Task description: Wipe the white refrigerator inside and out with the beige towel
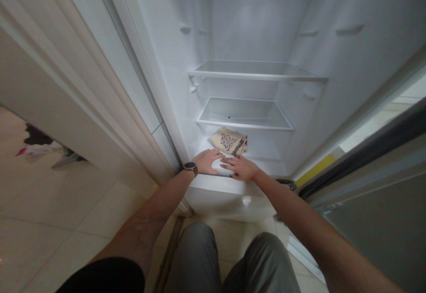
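Note:
Both my hands rest low inside an open fridge, at the front edge of its floor. My left hand [207, 160], with a round watch [191, 167] at the wrist, has its fingers stretched forward and its thumb apart, along the left side of a small white thing [218, 165]. From the right, my right hand [242, 168] lays its spread fingers over that white thing. Its kind I cannot make out, since the hands cover much of it. Just behind the fingertips lies a folded beige cloth [228, 141] with a dark printed pattern and a dark band.
Two glass shelves, an upper one [249, 67] and a lower one [244, 108], sit above the hands. The fridge door [382, 213] stands open at right, near a yellow strip [314, 171]. A wall edge [133, 89] runs close on the left. My knees [199, 248] are below.

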Tool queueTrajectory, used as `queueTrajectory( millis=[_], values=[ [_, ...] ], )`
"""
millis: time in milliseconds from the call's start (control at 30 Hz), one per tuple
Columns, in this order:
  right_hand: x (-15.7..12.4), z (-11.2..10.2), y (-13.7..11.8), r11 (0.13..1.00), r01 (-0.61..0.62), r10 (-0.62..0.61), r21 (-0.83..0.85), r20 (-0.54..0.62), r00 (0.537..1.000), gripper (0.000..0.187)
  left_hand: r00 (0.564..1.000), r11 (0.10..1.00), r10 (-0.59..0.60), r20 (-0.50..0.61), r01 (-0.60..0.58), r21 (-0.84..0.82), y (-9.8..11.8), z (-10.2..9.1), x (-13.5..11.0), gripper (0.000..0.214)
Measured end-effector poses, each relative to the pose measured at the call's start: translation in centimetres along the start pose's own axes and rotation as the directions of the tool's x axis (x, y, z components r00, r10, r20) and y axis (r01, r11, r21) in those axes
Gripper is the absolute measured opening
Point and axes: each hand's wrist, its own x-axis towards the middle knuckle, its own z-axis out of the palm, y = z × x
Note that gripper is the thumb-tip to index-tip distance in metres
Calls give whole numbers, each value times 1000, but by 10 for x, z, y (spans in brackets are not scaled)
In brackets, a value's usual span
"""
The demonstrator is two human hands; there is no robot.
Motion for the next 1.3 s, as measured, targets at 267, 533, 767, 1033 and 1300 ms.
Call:
queueTrajectory(
  millis=[267, 533, 767, 1033, 1300],
  values=[
    [-1, -4, -1, 1000, 17, -17, 7, -10, 1000, 66, 1000, 1000, -4, -8, 4, -4, 0, 1, 0, 74],
    [-1, -3, 0, 1000, 17, -17, 10, -13, 1000, 66, 1000, 1000, 17, -7, -17, -1, -3, 4, 0, 72],
    [-1, -3, -1, 1000, 8, -8, -3, -10, 1000, 66, 1000, 1000, 25, -1, -25, 14, -1, 2, 0, 72],
    [-2, -5, 0, 1000, 25, -25, -2, -19, 1000, 64, 1000, 1000, 8, -6, -8, -6, -2, 2, 2, 71],
    [-3, -3, 1, 1000, 27, -27, -9, -21, 999, 64, 1000, 1000, -10, -11, 10, -15, -2, 3, 3, 71]
  ],
)
